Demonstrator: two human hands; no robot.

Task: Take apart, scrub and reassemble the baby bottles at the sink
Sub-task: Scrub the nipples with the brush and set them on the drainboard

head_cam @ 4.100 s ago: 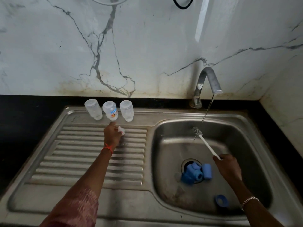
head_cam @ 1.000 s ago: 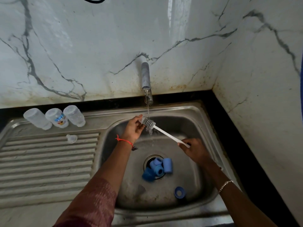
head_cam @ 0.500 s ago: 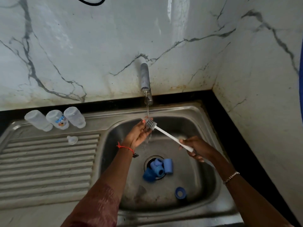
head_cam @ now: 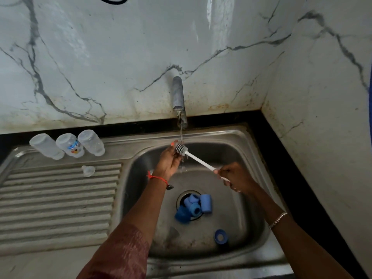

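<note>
Three clear plastic baby bottles (head_cam: 68,146), tops off and apparently mouth-down to drain, stand in a row left of the grey metal tap (head_cam: 178,93), at the head of the ribbed steel drainboard (head_cam: 60,198). A clear silicone teat (head_cam: 88,170) lies just in front of them. Below the tap, blue plastic caps and collars (head_cam: 194,207) crowd the drain of the stainless-steel basin (head_cam: 231,154), and a lone blue ring (head_cam: 220,237) sits nearer the viewer, seemingly awaiting a scrub. Under the tap's thin water stream (head_cam: 180,131), the right hand (head_cam: 234,177) grips the end of a white-handled bottle brush (head_cam: 198,160) and angles its head into the flow. The left hand (head_cam: 168,162) closes thumb and fingers about the bristles, likely rinsing them. Right of the tap, the basin wall and black counter (head_cam: 281,158) press close; left of it, the drainboard offers open room.
</note>
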